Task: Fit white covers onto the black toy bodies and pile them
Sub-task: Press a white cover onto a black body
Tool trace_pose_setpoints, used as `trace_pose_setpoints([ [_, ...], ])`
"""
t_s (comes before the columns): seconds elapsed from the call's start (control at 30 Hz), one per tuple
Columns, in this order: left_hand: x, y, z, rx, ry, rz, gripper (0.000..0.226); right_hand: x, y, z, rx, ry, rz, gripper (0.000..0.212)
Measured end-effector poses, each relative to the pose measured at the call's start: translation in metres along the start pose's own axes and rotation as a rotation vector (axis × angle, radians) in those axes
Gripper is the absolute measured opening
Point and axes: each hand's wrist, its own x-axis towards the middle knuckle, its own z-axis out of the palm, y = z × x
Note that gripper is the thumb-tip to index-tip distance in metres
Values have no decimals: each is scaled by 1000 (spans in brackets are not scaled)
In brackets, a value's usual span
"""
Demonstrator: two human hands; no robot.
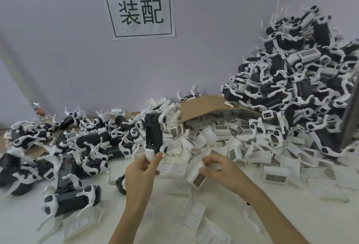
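My left hand grips the white lower end of a black toy body and holds it upright above the table, its open black underside facing me. My right hand pinches a white cover with a dark grille patch, held low just right of the body and apart from it. Loose white covers lie heaped behind and around my hands. Uncovered black bodies with white legs are spread on the left. A tall pile of toy bodies rises at the right.
A cardboard box flap lies over the covers at the back centre. A paper sign hangs on the wall. Several covers lie on the white table near my forearms. A dark post stands at the far right.
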Motion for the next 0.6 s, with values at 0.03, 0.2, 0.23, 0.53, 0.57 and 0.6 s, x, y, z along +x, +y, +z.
trace_pose_setpoints([
  [0.03,0,0,0,-8,5,5,25,1,-1,-1,8,51,-21,14],
  [0.2,-2,3,1,26,15,46,25,4,-3,-7,365,198,-51,9],
  [0.23,-3,3,1,36,16,58,25,4,-3,-8,469,206,-32,10],
  [0.53,-4,3,4,53,6,67,34,8,2,-12,579,297,-58,9],
  [0.57,-4,5,4,42,0,41,34,7,1,-13,675,236,-37,15],
  [0.6,-4,6,5,29,-4,19,31,7,0,-14,741,188,-24,20],
])
